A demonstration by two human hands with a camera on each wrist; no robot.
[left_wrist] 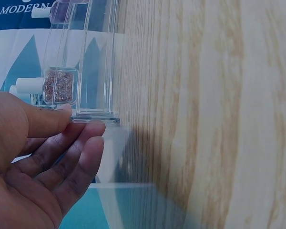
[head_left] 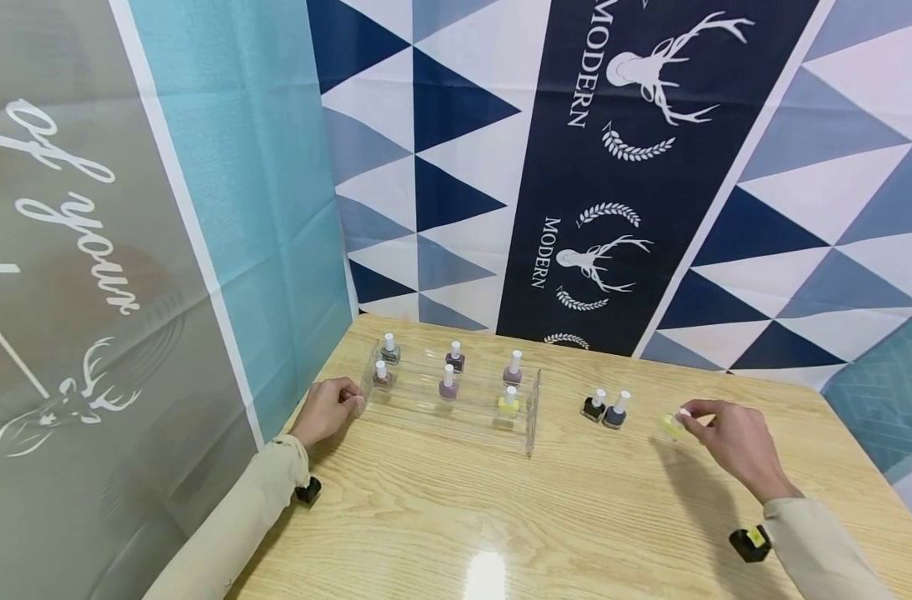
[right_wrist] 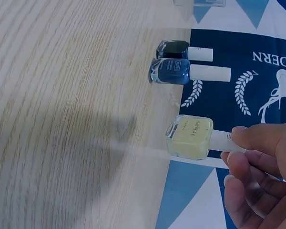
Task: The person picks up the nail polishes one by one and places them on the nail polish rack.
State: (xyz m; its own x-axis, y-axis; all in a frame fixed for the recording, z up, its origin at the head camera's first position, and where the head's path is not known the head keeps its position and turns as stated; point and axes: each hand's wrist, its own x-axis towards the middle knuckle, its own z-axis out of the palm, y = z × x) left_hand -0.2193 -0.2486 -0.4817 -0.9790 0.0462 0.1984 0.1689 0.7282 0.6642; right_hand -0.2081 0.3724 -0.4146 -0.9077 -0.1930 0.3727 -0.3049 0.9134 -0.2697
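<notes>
My right hand (head_left: 737, 442) pinches the white cap of a yellow nail polish bottle (right_wrist: 190, 137) at the table's right side. The bottle is upright, and its shadow falls on the wood apart from it. To its left stand a black nail polish bottle (head_left: 593, 406) and a dark blue one (head_left: 616, 412), close together. My left hand (head_left: 330, 408) holds the left end of a clear acrylic rack (left_wrist: 96, 114) between thumb and fingers. On its tiers stand several polish bottles, among them a glittery brown one (left_wrist: 60, 87), a purple one (head_left: 448, 386) and another yellow one (head_left: 509, 403).
The wooden table (head_left: 456, 508) reaches back to a patterned cloth wall (head_left: 456, 167). A grey and teal curtain (head_left: 223, 208) hangs close on the left, beside the left arm. The rack's right end panel (head_left: 534, 412) stands between its bottles and the dark pair.
</notes>
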